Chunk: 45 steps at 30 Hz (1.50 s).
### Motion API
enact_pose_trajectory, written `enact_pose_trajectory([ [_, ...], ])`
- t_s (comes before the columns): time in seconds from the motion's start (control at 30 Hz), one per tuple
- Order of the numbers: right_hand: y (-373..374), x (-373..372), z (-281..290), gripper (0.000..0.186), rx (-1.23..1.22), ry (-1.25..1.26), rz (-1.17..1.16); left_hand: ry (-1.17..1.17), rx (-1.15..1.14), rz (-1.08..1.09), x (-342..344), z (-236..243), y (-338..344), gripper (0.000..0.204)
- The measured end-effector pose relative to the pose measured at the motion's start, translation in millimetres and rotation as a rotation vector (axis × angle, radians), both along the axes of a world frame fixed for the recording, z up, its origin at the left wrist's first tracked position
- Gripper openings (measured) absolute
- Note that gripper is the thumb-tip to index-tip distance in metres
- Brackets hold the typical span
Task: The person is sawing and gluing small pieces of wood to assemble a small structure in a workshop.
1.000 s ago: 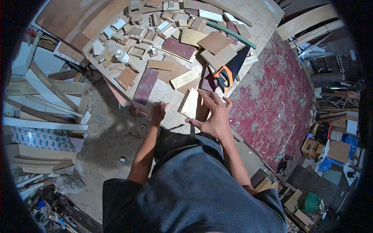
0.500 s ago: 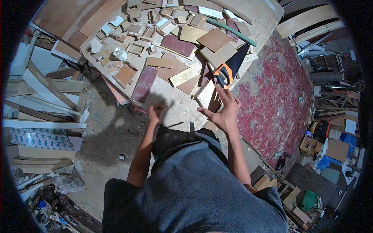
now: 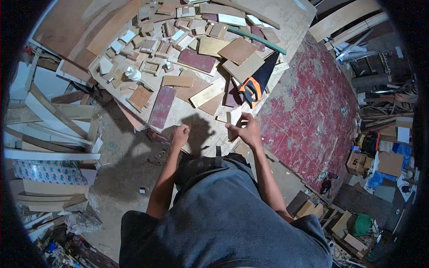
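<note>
Head view: right hand [image 3: 251, 131] gripping wood block [image 3: 234, 116] near saw [image 3: 264, 73]; left hand [image 3: 180, 136] closed (contents hidden).

R. hand [image 3: 247, 131] obscures pt. of wood block [image 3: 234, 117]; L. hand [image 3: 180, 135] palm hidden; worktable [image 3: 290, 17] far end cut off.

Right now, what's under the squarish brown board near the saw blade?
A paler tan board sticks out from beneath the squarish brown board, along its lower edge. Anything else underneath is covered, so I can't tell.
</note>
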State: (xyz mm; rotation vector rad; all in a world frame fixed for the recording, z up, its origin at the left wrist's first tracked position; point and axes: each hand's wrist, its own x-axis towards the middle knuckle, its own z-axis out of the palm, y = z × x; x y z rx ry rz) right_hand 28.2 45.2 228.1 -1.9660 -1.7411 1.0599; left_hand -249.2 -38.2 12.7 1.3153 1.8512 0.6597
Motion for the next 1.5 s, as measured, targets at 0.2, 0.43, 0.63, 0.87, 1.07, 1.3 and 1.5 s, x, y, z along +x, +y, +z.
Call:
enact_pose_trajectory([
  [0.2,-12.4,7.1,-84.3,0.097,-0.154,0.020,-0.043,-0.557,0.122,-0.163,42.4,69.1,41.2,0.026],
  [0.43,-34.5,-5.4,-92.2,0.089,-0.111,0.069,-0.161,-0.652,-0.078,-0.262,94.3,109.2,58.7,0.029],
  [0.63,-33.1,12.3,-87.2,0.078,-0.087,0.293,-0.129,-0.441,0.034,-0.198,83.9,107.9,62.7,0.020],
  [0.87,94.2,63.5,-127.2,0.066,0.602,-0.096,-0.079,-0.213,0.075,-0.266,48.7,122.2,46.3,0.018],
  [1.07,150.8,57.2,-159.9,0.062,0.266,-0.514,0.104,-0.096,-0.047,-0.222,44.6,160.2,14.2,0.029],
  [1.3,159.8,50.5,-153.6,0.040,0.276,-0.581,0.130,-0.007,-0.015,-0.203,29.1,166.8,-1.6,0.031],
  [1.5,149.1,77.4,-141.1,0.029,0.586,-0.443,-0.059,0.078,-0.003,-0.331,32.8,176.4,15.8,0.034],
])
